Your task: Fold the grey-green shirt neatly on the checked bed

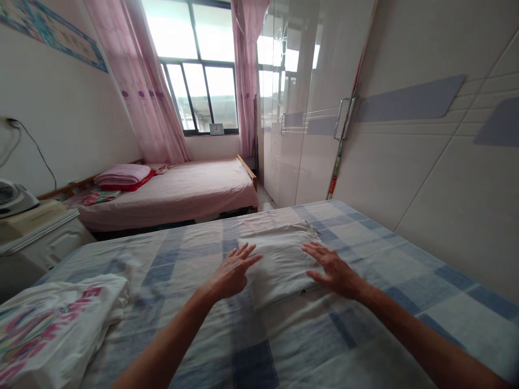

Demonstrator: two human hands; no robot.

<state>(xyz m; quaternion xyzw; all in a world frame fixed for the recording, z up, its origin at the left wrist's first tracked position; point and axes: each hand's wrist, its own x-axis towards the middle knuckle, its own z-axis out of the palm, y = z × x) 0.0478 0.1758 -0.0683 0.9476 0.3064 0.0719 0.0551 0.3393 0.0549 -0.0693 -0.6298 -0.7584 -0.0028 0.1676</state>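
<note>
A folded pale grey-white cloth [279, 258] lies on the blue-and-white checked bedsheet [365, 324] in front of me. My left hand [233, 270] rests flat on the cloth's left edge with fingers stretched out. On the cloth's right edge lies my right hand [332, 268], fingers spread and flat. Neither hand holds anything.
A white garment with pink print [52, 329] lies at the bed's near left. Beyond stands a second bed with a pink sheet [182, 189] and folded pink bedding [121, 174]. A glossy wardrobe [308, 108] is right; a cabinet with a small fan [12, 199] is left.
</note>
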